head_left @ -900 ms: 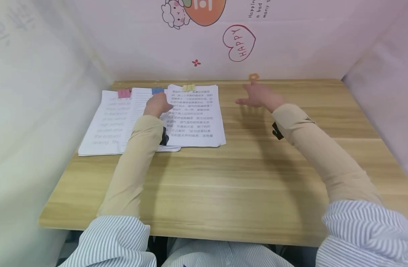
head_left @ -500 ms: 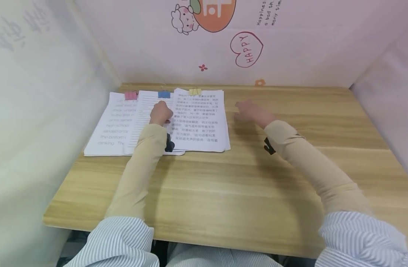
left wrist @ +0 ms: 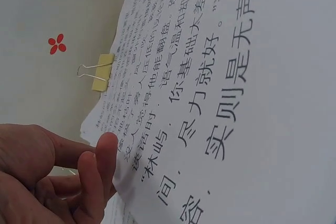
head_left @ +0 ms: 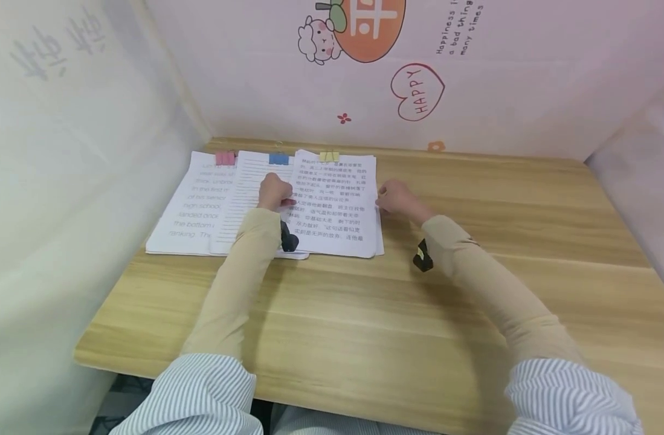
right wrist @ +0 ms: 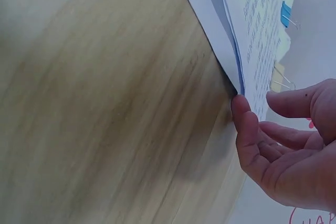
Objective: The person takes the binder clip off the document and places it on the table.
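Note:
A stack of printed paper (head_left: 332, 223) with a yellow binder clip (head_left: 328, 157) at its top lies right of two other stacks. My left hand (head_left: 274, 192) holds its left edge, thumb and fingers close together at the margin in the left wrist view. At the right edge my right hand (head_left: 399, 199) grips the stack. In the right wrist view, its curled fingers (right wrist: 247, 140) meet the edge and the thumb lies on the printed side. The sheets there are slightly spread apart. Part of the left fingers is hidden by the hand itself in the head view.
Left of it, a lined stack (head_left: 244, 205) with a blue binder clip (head_left: 279, 159) overlaps a stack of English text (head_left: 187, 211) with a pink binder clip (head_left: 225, 158). A decorated white wall covering (head_left: 500, 96) rises behind the wooden table (head_left: 337, 326).
My right hand has come left and down from the back of the table to the stack's right edge. My left hand has moved slightly down along the left edge. The head view has shifted.

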`<state>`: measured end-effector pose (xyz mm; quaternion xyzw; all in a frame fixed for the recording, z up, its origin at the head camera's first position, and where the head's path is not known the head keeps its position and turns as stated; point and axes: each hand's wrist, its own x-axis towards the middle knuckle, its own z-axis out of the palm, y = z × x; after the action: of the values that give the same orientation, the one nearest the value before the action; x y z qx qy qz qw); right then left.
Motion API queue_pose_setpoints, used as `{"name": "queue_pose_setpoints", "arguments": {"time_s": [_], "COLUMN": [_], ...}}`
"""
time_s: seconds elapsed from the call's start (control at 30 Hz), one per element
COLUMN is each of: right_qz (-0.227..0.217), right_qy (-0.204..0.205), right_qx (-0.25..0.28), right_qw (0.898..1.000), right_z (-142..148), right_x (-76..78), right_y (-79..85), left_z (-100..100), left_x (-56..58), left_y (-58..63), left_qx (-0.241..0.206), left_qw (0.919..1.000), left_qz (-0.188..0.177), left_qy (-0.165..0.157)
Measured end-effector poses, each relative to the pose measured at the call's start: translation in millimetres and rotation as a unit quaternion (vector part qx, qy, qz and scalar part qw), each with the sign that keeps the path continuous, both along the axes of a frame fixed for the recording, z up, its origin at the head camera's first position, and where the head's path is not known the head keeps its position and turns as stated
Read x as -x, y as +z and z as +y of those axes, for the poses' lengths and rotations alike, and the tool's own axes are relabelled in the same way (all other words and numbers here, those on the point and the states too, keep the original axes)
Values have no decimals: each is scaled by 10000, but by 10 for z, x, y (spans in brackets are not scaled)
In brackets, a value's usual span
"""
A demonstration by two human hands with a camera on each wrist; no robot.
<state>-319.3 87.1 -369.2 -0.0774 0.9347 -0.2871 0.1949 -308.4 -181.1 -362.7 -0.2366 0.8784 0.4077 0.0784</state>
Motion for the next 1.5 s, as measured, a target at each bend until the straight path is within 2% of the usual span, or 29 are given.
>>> {"name": "queue_pose_setpoints", "arguments": {"time_s": [0.2,0.3,0.5,0.73,0.9,1.07,1.3,1.37,1.5], "right_qz": [-121,-110,-32,60,71,-40,-352,-434,-453], "right_qy": [-296,-321,-326,-396,-577,-980,-1606,-1747,-1869], "right_qx": [373,386,391,491,660,1079,1903,2050,2092], "right_qw": [9988,9987,9987,9980,9961,9893,9679,9621,9588], "right_z": [-23,-31,-21,26,112,243,438,479,563], "right_x": [7,16,-2,5,32,66,68,60,39], "right_y": [-50,-62,-48,-106,-152,-195,-220,-223,-228], "left_z": [8,3,0,27,95,188,349,394,487], "left_x": [101,126,118,58,-6,-81,-184,-214,-265], "left_y": [-109,-135,-192,-274,-277,-261,-275,-284,-284], "left_qx": [-964,-965,-807,-1026,-1142,-1388,-1811,-1886,-2021], "left_qw": [9939,9932,9958,9943,9929,9899,9829,9815,9789], "left_qz": [-160,-172,-11,-39,36,109,173,200,236], "left_qy": [508,627,429,302,315,279,279,265,189]}}
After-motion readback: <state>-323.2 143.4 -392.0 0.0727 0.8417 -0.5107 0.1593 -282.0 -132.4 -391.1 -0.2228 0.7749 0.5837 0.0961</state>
